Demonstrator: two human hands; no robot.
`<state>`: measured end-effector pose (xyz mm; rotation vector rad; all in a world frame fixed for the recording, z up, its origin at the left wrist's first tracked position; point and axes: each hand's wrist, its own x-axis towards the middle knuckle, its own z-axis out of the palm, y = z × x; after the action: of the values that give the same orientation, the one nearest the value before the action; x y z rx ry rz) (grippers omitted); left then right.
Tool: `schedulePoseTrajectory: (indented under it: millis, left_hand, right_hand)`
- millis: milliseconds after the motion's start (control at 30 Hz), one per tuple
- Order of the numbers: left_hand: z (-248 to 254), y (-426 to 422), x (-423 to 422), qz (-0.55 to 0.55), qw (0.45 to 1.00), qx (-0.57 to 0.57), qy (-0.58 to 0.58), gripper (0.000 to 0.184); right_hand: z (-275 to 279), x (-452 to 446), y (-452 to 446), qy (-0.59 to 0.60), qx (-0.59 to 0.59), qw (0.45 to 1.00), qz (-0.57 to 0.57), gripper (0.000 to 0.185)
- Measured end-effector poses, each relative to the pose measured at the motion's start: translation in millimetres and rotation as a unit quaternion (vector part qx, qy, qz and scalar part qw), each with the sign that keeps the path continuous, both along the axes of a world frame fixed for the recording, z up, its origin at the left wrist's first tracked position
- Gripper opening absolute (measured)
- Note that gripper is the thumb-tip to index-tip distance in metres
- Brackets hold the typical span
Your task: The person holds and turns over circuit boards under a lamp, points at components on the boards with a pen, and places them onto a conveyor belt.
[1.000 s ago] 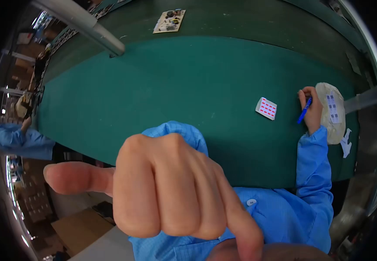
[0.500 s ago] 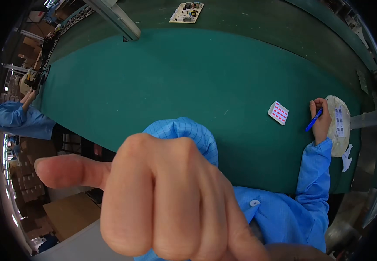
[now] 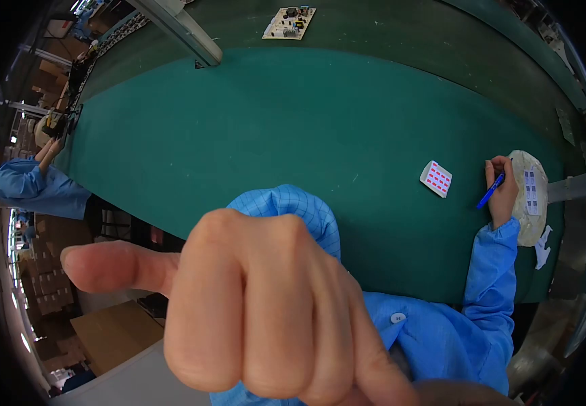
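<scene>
My left hand (image 3: 259, 304) is raised very close to the camera and fills the lower middle of the view. Its fingers are curled into a fist, with the thumb stretched out to the left; nothing shows in it, though the palm side is hidden. At the right of the table my right hand (image 3: 502, 193) is closed around a blue pen (image 3: 490, 191), whose lower end points down and left. Beside that hand lies a pale, wrapped round bundle (image 3: 531, 227) with printed labels (image 3: 531, 191) on it. A small white pad with red marks (image 3: 436, 179) lies to the left of the pen.
A green mat (image 3: 252, 128) covers the table. A circuit board (image 3: 289, 23) lies beyond its far edge, near a metal post (image 3: 195, 40). A torn white scrap (image 3: 542, 247) lies at the right. Another person in blue (image 3: 36, 186) works at the far left. Cardboard (image 3: 117, 331) is at lower left.
The whole view has shifted slightly, so things sit a little further right. Both hands keep the same pose, and the pen stays in my right hand.
</scene>
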<state>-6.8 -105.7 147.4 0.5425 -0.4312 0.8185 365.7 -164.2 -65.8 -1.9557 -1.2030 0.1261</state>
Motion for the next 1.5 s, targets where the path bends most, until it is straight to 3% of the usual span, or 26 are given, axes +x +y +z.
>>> schedulePoseTrajectory:
  millis: [100,333,533,633,700,800,867,967,1267,1367,1400,1433,1500]
  left_hand:
    - [-2,14,5,-0.089,0.994,0.056,-0.001,0.065]
    - [-1,13,1,-0.097,0.992,0.084,0.014,0.064]
    - [-2,11,-1,-0.068,0.996,0.043,0.028,0.065]
    - [-6,22,13,-0.092,0.99,0.104,0.001,0.065]
    - [-18,48,34,-0.083,0.963,0.208,-0.147,0.064]
    - [-37,78,44,0.025,0.996,0.068,-0.049,0.054]
    - [-52,101,55,0.063,0.996,-0.053,-0.025,0.049]
    - [-61,113,64,0.089,0.986,-0.139,-0.027,0.053]
    - [-75,130,70,0.078,0.986,-0.147,0.019,0.045]
    - [-102,153,76,0.224,0.953,-0.11,0.169,0.04]
    - [-113,159,88,0.32,0.912,-0.089,0.242,0.032]
    - [-124,164,100,0.41,0.855,-0.068,0.31,0.026]
    - [-186,190,115,0.545,0.683,0.123,0.47,0.022]
  right_hand:
    - [2,-1,0,-0.005,-0.018,1.0,-0.005,0.014]
    - [1,2,-1,0.008,0.002,1.0,0.014,0.014]
    - [1,-2,1,-0.002,-0.001,1.0,0.014,0.015]
    - [2,-1,2,0.026,0.012,1.0,0.008,0.014]
    - [-1,1,1,0.01,0.025,0.999,0.025,0.013]
    - [4,-4,1,0.008,0.031,0.999,0.022,0.011]
    - [6,-7,1,0.013,0.038,0.999,0.035,0.011]
    - [1,-3,0,0.012,0.049,0.998,0.04,0.011]
    - [1,-2,-13,0.004,0.04,0.998,0.056,0.015]
    - [-1,-3,-17,-0.015,0.048,0.997,0.062,0.015]
    - [-1,-3,-17,-0.017,0.051,0.997,0.058,0.015]
    - [-1,-2,-19,-0.032,0.031,0.997,0.064,0.016]
    - [2,-1,-20,-0.053,0.011,0.997,0.063,0.017]
